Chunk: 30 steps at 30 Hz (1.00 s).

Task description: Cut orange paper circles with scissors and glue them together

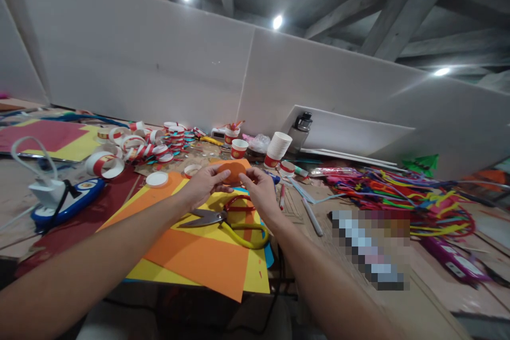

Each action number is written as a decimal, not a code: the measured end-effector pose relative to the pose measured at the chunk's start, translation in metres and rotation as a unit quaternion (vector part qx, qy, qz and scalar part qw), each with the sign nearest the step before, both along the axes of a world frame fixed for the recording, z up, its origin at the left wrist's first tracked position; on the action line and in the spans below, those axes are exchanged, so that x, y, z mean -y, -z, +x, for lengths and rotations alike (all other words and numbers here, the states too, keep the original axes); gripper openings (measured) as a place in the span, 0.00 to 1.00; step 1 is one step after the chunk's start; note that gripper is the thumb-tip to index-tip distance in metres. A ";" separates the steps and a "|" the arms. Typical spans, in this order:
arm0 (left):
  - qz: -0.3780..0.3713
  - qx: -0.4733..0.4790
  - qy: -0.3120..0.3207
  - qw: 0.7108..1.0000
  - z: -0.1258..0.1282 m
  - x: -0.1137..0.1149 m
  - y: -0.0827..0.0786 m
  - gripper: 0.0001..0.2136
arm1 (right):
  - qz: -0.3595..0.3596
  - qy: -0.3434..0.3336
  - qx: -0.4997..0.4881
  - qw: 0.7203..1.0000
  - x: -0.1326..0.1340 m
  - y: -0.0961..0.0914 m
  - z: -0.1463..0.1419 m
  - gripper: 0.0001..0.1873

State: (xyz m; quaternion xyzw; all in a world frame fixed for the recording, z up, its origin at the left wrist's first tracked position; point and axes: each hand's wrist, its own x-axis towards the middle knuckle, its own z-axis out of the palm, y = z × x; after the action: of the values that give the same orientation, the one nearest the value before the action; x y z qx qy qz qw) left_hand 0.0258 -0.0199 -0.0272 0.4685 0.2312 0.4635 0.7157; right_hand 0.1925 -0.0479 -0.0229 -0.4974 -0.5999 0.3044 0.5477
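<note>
Between my two hands is a small rounded piece of orange paper (232,171). My left hand (205,185) pinches its left edge, and my right hand (258,190) has fingers closed on its right edge. Just below lie scissors (217,218) with one red and one yellow handle, their blades apart, resting on yellow paper (199,279). Orange sheets (207,260) overlap that yellow paper, with a bit of blue showing at the right. Near my left wrist sits a flat white disc (156,179).
Cut cup rings (105,164) and a power strip (69,204) are at left. Stacked paper cups (278,149) and a dark bottle (300,130) stand behind. Coloured pipe cleaners (398,196) pile at right, near a purple power strip (454,260). A white panel (159,58) closes off the back.
</note>
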 end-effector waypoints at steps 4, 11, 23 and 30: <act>-0.012 -0.003 0.017 1.000 -0.001 0.002 -0.003 0.11 | -0.031 0.011 -0.054 0.998 -0.001 -0.003 0.002 0.12; -0.020 -0.049 -0.038 0.998 -0.004 -0.002 -0.002 0.09 | -0.024 0.014 -0.074 0.997 -0.003 -0.002 0.004 0.13; -0.013 -0.052 -0.029 0.998 -0.003 0.000 -0.004 0.08 | -0.030 0.036 -0.009 0.999 -0.001 -0.001 0.001 0.12; -0.007 -0.057 -0.040 0.998 -0.004 -0.001 -0.002 0.12 | -0.042 -0.006 -0.038 0.998 0.000 0.000 -0.001 0.12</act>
State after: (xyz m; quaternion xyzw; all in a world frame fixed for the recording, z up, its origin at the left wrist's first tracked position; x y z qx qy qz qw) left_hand 0.0220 -0.0193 -0.0256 0.4794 0.2939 0.4623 0.6856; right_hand 0.1918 -0.0481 -0.0226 -0.5041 -0.5688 0.3513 0.5468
